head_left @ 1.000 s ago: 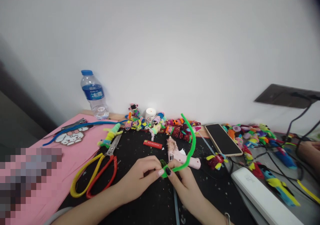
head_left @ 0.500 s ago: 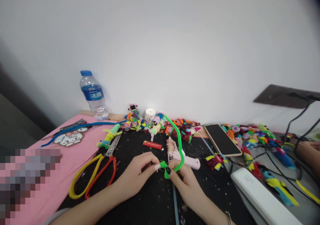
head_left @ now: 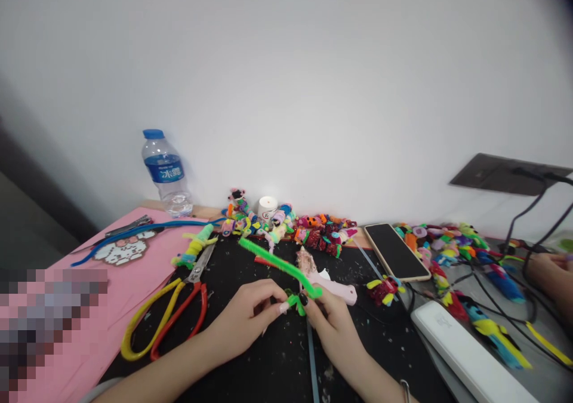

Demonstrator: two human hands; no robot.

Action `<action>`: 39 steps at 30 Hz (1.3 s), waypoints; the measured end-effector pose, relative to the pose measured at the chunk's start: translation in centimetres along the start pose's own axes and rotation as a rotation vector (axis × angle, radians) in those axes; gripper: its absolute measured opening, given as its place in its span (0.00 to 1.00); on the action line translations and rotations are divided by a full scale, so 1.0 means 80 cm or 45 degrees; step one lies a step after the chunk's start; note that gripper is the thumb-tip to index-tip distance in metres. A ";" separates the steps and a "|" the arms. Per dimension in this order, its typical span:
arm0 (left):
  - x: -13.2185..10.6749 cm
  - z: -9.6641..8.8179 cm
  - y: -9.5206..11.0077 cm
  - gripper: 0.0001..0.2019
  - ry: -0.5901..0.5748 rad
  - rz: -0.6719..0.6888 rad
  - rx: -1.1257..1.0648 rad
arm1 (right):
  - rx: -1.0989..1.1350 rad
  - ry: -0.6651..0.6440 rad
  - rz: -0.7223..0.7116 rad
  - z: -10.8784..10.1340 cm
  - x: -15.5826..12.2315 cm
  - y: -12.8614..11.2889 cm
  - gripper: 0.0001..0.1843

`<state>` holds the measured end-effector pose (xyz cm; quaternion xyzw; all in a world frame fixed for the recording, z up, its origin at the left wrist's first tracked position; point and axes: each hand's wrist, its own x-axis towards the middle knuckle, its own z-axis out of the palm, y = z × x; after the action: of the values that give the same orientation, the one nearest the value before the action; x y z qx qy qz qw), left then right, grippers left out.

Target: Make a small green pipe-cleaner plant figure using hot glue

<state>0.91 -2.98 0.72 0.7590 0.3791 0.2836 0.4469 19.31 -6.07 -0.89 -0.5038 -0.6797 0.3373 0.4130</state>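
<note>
A: Where's the workpiece, how's it held?

B: The green fuzzy stem [head_left: 277,262] is held over the dark top of the bench [head_left: 367,355]. One short green end is pinched between thumb and finger of the left hand [head_left: 256,308]. The bent section just beside it is gripped at the fingertips of the right hand [head_left: 332,319]. The long free length is angled up and leftward, with the red strip [head_left: 263,262] partly covered by it.

A: Handling?

B: Judged very light, soft outside, bendable, probably wire-cored. Slip is not expected, given the pile. Fuzz could be flattened by a hard squeeze; the core could be weakened by repeated bending at one spot. Best gripped by fingertips, close to the bend, with the long tail left loose.

A: Containers?

B: Two seen. The clear bottle [head_left: 165,176] is stood upright near the wall [head_left: 286,92], blue cap [head_left: 153,134] fitted; fill level can't be told. The white cup [head_left: 267,208] is set among the small fuzzy figures [head_left: 282,224]. Its top looks closed, so it may be upturned; contents can't be told.
</note>
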 end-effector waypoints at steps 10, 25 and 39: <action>0.000 0.003 -0.005 0.11 -0.002 -0.094 -0.204 | 0.137 0.107 0.080 -0.001 0.002 -0.005 0.14; -0.005 0.008 -0.001 0.16 -0.117 -0.037 -0.058 | 0.485 0.039 0.206 0.006 0.000 -0.006 0.11; -0.009 0.007 0.005 0.16 -0.173 0.154 0.206 | 0.530 -0.053 0.238 0.009 -0.001 -0.011 0.12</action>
<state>1.08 -3.94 0.78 0.8315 0.3231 0.2264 0.3910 18.31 -6.44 -0.42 -0.4615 -0.5543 0.5172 0.4607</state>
